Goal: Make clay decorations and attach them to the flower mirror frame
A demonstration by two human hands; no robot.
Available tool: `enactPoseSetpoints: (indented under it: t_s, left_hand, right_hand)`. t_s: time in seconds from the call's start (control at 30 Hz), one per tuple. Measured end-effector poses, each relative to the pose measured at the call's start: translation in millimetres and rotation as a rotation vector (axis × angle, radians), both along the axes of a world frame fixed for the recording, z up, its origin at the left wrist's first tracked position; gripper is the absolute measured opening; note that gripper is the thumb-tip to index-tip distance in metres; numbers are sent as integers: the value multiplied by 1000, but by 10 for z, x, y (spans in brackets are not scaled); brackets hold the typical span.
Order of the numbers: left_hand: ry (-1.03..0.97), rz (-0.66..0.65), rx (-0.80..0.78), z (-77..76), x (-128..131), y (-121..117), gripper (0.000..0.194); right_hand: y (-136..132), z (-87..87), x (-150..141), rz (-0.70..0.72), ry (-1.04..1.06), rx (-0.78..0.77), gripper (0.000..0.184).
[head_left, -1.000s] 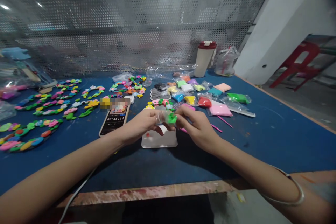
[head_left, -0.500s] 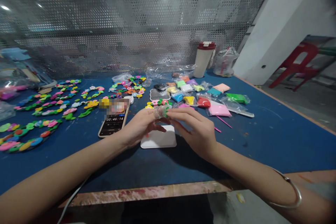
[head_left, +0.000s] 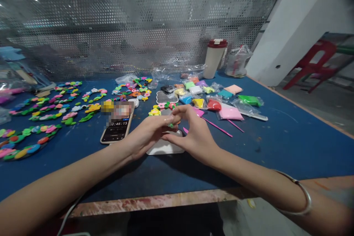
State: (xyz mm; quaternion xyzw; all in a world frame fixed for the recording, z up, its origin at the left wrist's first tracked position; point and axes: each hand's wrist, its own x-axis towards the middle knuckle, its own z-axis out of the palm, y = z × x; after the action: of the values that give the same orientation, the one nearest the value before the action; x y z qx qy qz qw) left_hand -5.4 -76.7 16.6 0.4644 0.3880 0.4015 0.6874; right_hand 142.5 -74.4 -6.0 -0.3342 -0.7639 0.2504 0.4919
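Both hands meet over a white tray-like block (head_left: 165, 147) near the table's front. My left hand (head_left: 151, 131) is closed, its fingertips around a small clear plastic piece with green material (head_left: 172, 125), mostly hidden by fingers. My right hand (head_left: 197, 134) curves around these fingertips; its index finger touches them and its thumb stretches out lower, apart from the index. Just behind the hands lies a ring of clay flowers (head_left: 154, 112), partly covered. Pink tools (head_left: 218, 127) lie to the right of my right hand.
Several bagged clay colours (head_left: 214, 104) lie behind right, with a white comb (head_left: 254, 116). A phone running a timer (head_left: 117, 129) sits left, beside many flower rings (head_left: 41, 131). A red-lidded cup (head_left: 214, 61) stands at the back, before a perforated metal screen (head_left: 132, 25).
My right hand's index finger has bent upward and its thumb has spread lower, toward the left hand. The clear plastic with green is now more hidden. The view has shifted slightly.
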Motion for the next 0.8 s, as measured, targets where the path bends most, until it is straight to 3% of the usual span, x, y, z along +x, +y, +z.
enactPoseSetpoints:
  t_s: [0.1,0.2,0.33,0.47,0.57,0.8]
  left_hand:
    - [34,-4,27,3,26,-14,19]
    - [61,-6,62,1,48,-8,21]
    - [79,-27,69,23,40,13,26]
    - [-45,-115,33,78,12,-15,19]
    - [-122,-161,5,112,-7,-26,28]
    - [-17,21,87,103,-50,22,32]
  right_hand:
    - [-8,40,-22,16,4,21,46]
    - [-26,67,-8,-47,-28,97,33]
    - [-10,67,40,-95,-66,202,29]
    - [53,53,88,-217,-28,310,24]
    - [110,47,134,-265,35,220,26]
    - [209,1,179,-159,112,-67,6]
